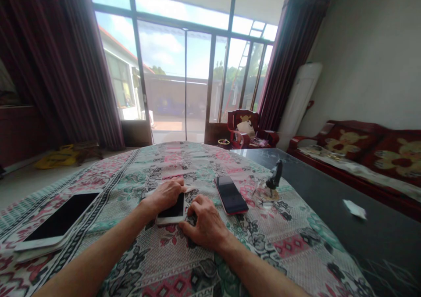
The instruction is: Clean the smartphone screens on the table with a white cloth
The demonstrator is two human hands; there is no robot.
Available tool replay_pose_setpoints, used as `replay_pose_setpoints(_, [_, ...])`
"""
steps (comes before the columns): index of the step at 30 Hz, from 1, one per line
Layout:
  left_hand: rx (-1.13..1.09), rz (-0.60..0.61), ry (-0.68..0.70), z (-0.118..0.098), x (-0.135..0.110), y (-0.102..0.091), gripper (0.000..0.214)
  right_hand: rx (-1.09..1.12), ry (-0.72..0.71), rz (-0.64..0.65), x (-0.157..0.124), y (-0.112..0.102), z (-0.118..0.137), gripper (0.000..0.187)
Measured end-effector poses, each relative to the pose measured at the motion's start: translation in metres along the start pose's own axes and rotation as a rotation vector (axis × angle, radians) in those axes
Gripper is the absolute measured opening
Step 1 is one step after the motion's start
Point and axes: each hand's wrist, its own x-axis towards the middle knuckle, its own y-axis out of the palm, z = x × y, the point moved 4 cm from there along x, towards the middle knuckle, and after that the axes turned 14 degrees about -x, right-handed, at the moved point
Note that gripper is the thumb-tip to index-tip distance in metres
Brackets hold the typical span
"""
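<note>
A small white phone [173,213] lies screen up on the patterned cloth [263,248]. My left hand [166,194] rests over its left side, fingers curled across its top edge. My right hand [205,222] is pressed against the phone's right edge, fingers bent inward and closed. A red-edged phone [230,195] lies just right of my hands, untouched. A large white tablet [57,221] sits at the far left of the cloth.
A black clip-like tool on a clear stand [273,184] sits right of the red phone. A dark glass table [355,227] holds a white scrap [354,209]. Beyond are a red sofa [368,152], a red chair [245,128], curtains and glass doors.
</note>
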Motion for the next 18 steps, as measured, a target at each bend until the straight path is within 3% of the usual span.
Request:
replay_pose_setpoints(12, [0.029,0.071,-0.039,-0.022,-0.032,0.003,0.019,0.006,-0.012,-0.033,0.0,-0.001,0.0,0.018])
replay_pose_setpoints(18, [0.036,0.113,-0.045,-0.034,-0.048,0.004,0.047,0.023,0.001,-0.05,-0.002,0.0,0.0,0.02])
